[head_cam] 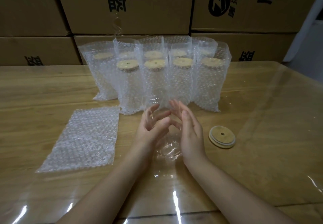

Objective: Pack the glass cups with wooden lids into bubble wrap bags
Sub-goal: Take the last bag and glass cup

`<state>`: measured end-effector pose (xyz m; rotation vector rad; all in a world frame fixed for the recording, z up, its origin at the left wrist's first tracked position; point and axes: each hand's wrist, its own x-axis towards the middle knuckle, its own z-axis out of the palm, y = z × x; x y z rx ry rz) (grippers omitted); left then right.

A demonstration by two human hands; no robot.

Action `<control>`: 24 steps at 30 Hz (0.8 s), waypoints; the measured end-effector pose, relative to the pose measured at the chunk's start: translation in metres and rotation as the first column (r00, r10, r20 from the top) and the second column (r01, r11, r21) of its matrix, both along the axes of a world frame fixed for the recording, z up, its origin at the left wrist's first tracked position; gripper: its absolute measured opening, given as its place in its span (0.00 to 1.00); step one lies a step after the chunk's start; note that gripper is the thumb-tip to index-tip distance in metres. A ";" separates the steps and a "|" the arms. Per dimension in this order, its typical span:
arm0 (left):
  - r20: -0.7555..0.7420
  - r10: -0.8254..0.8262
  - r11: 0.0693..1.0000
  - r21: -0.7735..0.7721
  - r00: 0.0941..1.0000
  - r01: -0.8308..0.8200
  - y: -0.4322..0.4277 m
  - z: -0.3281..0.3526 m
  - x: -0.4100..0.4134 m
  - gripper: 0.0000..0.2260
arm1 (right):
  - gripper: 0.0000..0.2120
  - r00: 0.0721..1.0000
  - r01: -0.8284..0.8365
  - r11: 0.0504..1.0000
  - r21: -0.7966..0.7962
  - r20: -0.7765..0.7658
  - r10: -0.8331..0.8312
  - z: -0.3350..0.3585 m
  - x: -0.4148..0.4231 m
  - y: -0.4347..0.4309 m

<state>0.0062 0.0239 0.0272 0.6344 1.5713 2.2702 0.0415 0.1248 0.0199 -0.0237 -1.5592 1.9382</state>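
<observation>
Both forearms enter from the near edge and converge at the centre of the table (262,119), palms facing each other.

**Left hand** (151,129): palm turned inward and slightly up, fingers spread and lightly bent against the wall of the glass cup (168,149). The fingers are blurred and partly seen through the glass, so it cannot be told whether they wrap the cup or only rest on it.

**Right hand** (190,133): held on edge, fingers straight and close together, pointing away from the body. The flat palm presses the opposite wall of the cup and is not curled round it.

**Glass cup:** clear, lidless, held between the two palms, base toward the wrists.

**Surroundings:**
- Wooden lid (222,137): flat on the table, near the right hand on its outer side, apart from it, with a centre hole.
- Empty bubble wrap bag (80,140): flat on the table, on the outer side of the left hand, apart from it.
- Packed cups (153,77): upright in bubble wrap bags, lids fitted, grouped just beyond the fingertips.
- Cardboard boxes (132,8): stacked behind the packed cups.
</observation>
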 end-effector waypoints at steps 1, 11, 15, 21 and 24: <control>-0.065 0.039 0.999 0.006 0.997 -0.039 0.002 -0.001 0.002 0.33 | 0.14 0.999 0.005 0.999 -0.049 0.048 -0.002 -0.001 -0.001 0.001; -0.804 0.171 0.916 -0.084 0.569 -0.393 -0.004 -0.013 -0.003 0.39 | 0.18 0.760 -0.338 0.782 -0.523 0.338 0.555 -0.001 -0.008 0.023; -0.972 0.096 0.796 -0.055 0.215 -0.602 -0.005 -0.011 -0.009 0.34 | 0.22 0.758 -0.278 0.797 -0.536 0.387 0.525 0.003 -0.010 0.026; -0.976 -0.217 0.494 -0.123 0.015 -0.861 -0.016 -0.006 -0.015 0.35 | 0.20 0.882 -0.216 0.759 -0.614 0.211 0.422 0.012 -0.008 0.038; -0.970 -0.245 0.445 -0.103 -0.010 -0.889 -0.011 -0.003 -0.007 0.31 | 0.20 0.956 -0.069 0.936 -0.345 0.246 0.161 0.009 -0.007 0.031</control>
